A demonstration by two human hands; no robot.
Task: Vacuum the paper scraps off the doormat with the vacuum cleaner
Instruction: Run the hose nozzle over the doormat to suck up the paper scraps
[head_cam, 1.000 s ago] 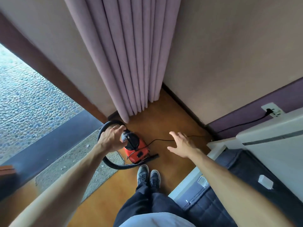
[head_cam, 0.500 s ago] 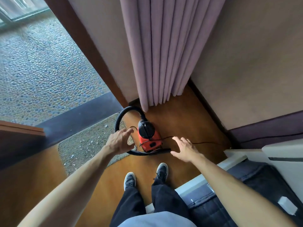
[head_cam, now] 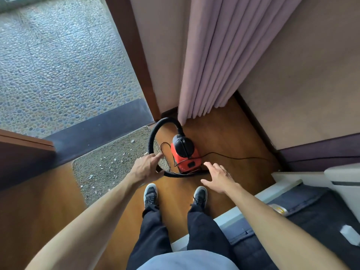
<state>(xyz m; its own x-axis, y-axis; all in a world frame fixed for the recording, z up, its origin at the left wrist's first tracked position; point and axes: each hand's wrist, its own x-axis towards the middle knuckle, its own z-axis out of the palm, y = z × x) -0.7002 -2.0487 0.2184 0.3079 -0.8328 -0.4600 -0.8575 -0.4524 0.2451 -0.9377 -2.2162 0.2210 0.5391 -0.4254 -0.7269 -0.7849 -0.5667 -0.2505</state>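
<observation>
Wooden floor (head_cam: 224, 133) by a doorway — we are standing over the vacuum (head_cam: 185, 154), just beside the doormat (head_cam: 116, 172) dotted with scraps (head_cam: 103, 158), holding out left hand (head_cam: 146, 168) and right hand (head_cam: 218, 177) — fingers spread, gripping nothing.

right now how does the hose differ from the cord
The hose is thick and ribbed; the cord is thin and smooth. The hose curls in a wide loop from the top of the vacuum round its left side to its front; the cord trails off to the right in a long, nearly straight line. Both are black and lie on the floor.
</observation>
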